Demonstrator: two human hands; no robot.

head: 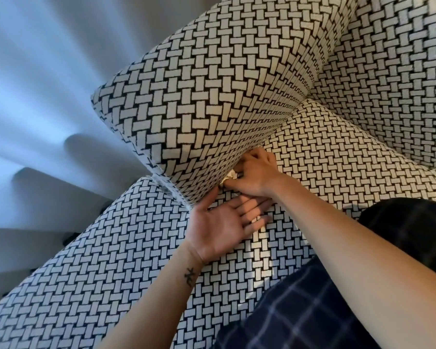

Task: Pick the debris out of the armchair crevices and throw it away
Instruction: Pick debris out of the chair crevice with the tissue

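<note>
The armchair [126, 260] is covered in black-and-white basket-weave fabric. Its armrest [199, 96] rises above the seat cushion, with a crevice between them. My right hand [254, 176] is at that crevice, fingers closed on a crumpled pale scrap of paper debris [230, 176] that pokes out of the gap. My left hand [224, 222] lies palm up and flat on the seat just below, fingers spread, holding nothing.
The chair's backrest [400, 71] fills the upper right. My legs in dark checked trousers [312, 311] rest on the seat at the lower right. A pale curtain [35, 84] and the floor are to the left of the chair.
</note>
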